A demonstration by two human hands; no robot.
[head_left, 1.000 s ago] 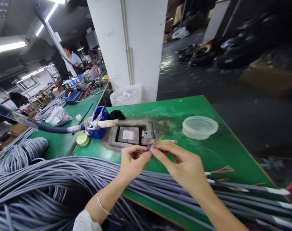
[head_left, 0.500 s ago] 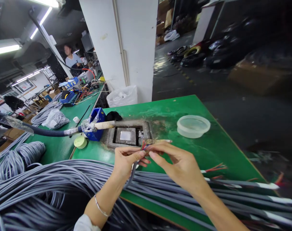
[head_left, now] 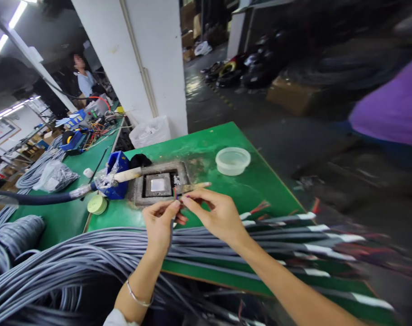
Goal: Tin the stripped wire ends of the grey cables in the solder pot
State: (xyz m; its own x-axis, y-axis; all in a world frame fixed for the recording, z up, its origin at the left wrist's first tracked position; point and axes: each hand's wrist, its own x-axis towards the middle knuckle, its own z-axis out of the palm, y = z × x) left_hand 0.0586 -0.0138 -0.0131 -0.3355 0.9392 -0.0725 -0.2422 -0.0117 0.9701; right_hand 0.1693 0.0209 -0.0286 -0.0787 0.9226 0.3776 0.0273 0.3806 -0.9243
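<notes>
One cable point(head_left: 172, 233) is running up through my pinching left hand point(head_left: 159, 222) inside the tabletop's point(head_left: 263, 197) near edge, wires point(head_left: 175, 193) pointing toward the far edge, my right hand point(head_left: 221, 215) hovering bunched beside them, hold unclear.

The view has swung to the right, bringing a purple garment point(head_left: 392, 104) in at the far right and more white-banded cable ends point(head_left: 318, 249) in at the near right. One ceiling lamp at the far left has dropped out. The co-worker point(head_left: 85, 81) at the far left now shows clear of the slanted post point(head_left: 46, 72). At the left hand point(head_left: 160, 224), the coloured wires point(head_left: 175, 194), slanting rightward a second ago, now point nearly straight up.
</notes>
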